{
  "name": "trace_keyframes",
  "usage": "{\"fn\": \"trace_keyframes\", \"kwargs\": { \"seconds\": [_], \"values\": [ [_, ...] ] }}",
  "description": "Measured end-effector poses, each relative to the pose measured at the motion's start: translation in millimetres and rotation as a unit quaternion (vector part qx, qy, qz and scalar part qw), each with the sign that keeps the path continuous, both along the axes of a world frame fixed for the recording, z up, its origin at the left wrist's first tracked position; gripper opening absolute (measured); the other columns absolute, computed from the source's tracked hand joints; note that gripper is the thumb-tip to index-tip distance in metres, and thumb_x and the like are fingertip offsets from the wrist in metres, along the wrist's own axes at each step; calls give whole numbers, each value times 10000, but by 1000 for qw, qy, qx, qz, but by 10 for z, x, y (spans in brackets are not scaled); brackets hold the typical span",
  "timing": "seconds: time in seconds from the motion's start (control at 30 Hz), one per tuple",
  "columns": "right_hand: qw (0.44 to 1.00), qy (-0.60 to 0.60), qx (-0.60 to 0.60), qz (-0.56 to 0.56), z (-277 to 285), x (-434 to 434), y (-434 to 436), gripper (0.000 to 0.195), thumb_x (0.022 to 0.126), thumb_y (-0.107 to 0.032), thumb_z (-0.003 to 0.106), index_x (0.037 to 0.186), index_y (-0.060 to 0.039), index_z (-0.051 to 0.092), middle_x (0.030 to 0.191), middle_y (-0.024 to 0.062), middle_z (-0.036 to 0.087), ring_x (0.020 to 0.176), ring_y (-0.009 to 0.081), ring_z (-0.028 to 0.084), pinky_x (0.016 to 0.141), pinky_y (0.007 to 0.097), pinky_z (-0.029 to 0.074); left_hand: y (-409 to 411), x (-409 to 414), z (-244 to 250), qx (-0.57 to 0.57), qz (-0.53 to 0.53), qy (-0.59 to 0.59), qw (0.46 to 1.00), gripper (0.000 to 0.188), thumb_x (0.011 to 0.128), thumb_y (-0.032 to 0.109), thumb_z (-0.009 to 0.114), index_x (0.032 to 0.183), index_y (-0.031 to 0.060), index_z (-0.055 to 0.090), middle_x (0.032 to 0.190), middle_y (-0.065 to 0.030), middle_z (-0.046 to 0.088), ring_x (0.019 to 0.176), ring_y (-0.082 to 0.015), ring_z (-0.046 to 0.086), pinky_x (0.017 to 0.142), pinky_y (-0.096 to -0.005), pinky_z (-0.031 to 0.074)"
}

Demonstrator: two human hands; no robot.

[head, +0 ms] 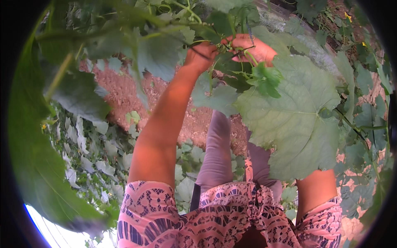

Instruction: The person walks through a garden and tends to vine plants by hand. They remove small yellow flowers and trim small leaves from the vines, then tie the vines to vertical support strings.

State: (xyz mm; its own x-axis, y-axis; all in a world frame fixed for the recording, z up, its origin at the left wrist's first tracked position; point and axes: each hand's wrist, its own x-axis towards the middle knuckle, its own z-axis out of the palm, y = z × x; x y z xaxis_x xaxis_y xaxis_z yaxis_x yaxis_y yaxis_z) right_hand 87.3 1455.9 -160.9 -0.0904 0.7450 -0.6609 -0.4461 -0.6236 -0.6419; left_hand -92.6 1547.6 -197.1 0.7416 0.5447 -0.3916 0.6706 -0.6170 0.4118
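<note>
Both hands are raised among climbing vines at the top centre. My left hand (203,55) has its fingers closed at a thin green vine stem (220,47) with small shoots and tendrils. Right beside it, my right hand (251,48) has bent fingers at the same cluster of stems, and a dark thin string or stem runs past its fingers. Just below my right hand hangs a bright young leaf (266,79). A very large green leaf (297,117) hides my right forearm. Exactly what lies between the fingertips is too small to tell.
Blurred leaves (34,133) and a stem hang close at the left. Reddish bare soil (155,96) lies below, with low leafy plants (93,161) behind. Pale sheeting (279,24) runs along the upper right, near more vines and small yellow flowers (348,17).
</note>
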Motion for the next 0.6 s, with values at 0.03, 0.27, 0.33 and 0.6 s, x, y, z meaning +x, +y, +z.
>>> {"fn": "trace_keyframes", "kwargs": {
  "seconds": [0.03, 0.27, 0.33, 0.6],
  "values": [
    [1000, 28, -7, 10, -71, 20, -4, 353, 823, -285, 609, 1067, -31, 607, 947, 31, 556, 756, 99, 550, 657, 245, 538, 1, -11, -46, -19, 1, -6, 1000, 206, 824, 282, 582, 932, 127, 664, 1003, -142, 605, 903, -341, 597, 796, -437, 474],
    [997, -20, -28, 64, -244, -6, -83, 309, 787, -295, 648, 922, -18, 631, 786, 46, 578, 529, 113, 515, 565, 278, 532, -37, -117, -282, -38, 56, 4, 998, 242, 772, 260, 547, 895, 83, 658, 861, -165, 638, 851, -362, 601, 743, -451, 475],
    [989, -121, -1, 89, -293, -23, -84, 276, 743, -277, 678, 796, -10, 635, 678, 54, 559, 529, 133, 549, 500, 305, 493, -62, -60, -193, -77, 112, 54, 989, 269, 764, 278, 578, 917, 73, 662, 848, -178, 647, 809, -364, 608, 734, -427, 474],
    [940, -214, 159, 211, -451, -148, -112, 225, 775, -165, 617, 828, 53, 595, 738, 90, 595, 645, 135, 564, 546, 267, 454, -39, -264, -583, -245, 274, -30, 930, 221, 715, 256, 609, 743, 46, 674, 660, -104, 622, 612, -206, 574, 618, -332, 450]
  ]
}}
